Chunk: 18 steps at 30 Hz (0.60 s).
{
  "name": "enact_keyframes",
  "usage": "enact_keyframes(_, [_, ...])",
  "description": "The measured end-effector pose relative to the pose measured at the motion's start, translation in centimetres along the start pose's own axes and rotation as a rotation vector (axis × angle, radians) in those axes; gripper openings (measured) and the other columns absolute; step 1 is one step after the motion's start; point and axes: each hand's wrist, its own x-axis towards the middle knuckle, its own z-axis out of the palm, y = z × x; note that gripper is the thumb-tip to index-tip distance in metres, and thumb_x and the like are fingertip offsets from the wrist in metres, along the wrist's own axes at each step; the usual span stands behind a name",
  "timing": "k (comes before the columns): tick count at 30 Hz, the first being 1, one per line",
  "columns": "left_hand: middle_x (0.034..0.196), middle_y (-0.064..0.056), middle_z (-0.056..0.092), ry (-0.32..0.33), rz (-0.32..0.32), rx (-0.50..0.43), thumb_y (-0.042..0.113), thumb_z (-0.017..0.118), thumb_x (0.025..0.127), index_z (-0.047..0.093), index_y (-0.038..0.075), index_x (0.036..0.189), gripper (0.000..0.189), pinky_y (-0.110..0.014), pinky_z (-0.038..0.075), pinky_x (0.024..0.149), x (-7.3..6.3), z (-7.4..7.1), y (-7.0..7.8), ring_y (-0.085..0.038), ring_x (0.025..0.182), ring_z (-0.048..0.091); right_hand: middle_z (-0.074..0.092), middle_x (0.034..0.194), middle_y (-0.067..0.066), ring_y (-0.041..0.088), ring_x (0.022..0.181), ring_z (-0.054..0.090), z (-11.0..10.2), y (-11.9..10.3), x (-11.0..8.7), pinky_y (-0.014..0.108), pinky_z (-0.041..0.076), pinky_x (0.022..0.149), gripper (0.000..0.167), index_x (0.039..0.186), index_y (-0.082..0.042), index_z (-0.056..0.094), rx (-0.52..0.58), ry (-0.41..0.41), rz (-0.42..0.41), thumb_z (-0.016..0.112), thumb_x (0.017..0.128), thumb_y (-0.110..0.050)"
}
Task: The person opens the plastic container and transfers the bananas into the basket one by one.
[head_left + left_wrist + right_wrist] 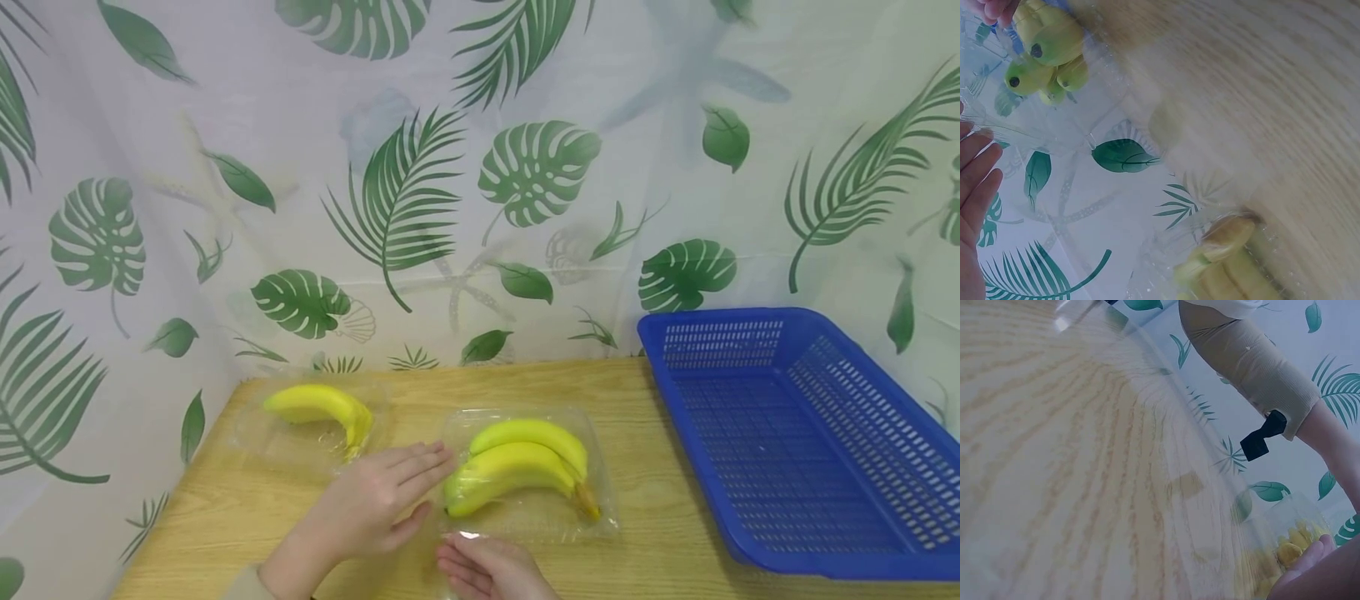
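Note:
A clear plastic box [551, 527] in the middle of the wooden table holds yellow-green bananas [517, 471]. At its left side is my left hand [386, 500], the fingers straight and their tips at the plastic edge. My right hand [498, 571] is at the box's front left corner, its fingers pointing left with the thumb above them. The lower part of this hand is cut off by the head view's edge. The left wrist view shows the banana ends [1047, 50] through the plastic, with the left fingers [979, 165] beside the box.
Another clear box with yellow bananas [322, 404] stands at the back left, behind the left hand. A blue plastic basket [697, 467] with mesh sides takes up the right of the table. A leaf-patterned cloth [450, 250] hangs along the table's back edge.

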Motion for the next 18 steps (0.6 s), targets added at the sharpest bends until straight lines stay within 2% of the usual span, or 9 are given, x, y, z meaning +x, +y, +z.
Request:
enact_keyframes(11, [0.129, -0.013, 0.077, 0.046, -0.014, -0.015, 0.013, 0.086, 0.073, 0.073, 0.001, 0.129, 0.059, -0.036, 0.064, 0.097, 0.7, -0.6, -0.5, -0.025, 0.114, 0.077, 0.081, 0.106, 0.000, 0.008, 0.097, 0.077, 0.1, 0.1, 0.1, 0.025, 0.065, 0.091, 0.041, 0.135, 0.005, 0.067, -0.002, 0.011, 0.000, 0.067, 0.106, -0.025])
enact_keyframes(18, [0.129, -0.012, 0.077, 0.051, -0.047, -0.034, 0.012, 0.080, 0.081, 0.073, 0.002, 0.130, 0.051, -0.036, 0.065, 0.095, 0.9, -0.8, -1.2, -0.024, 0.114, 0.078, 0.081, 0.107, 0.000, 0.008, 0.098, 0.077, 0.1, 0.1, 0.0, 0.025, 0.065, 0.092, 0.041, 0.134, 0.006, 0.066, 0.002, 0.013, 0.003, 0.066, 0.106, -0.024])
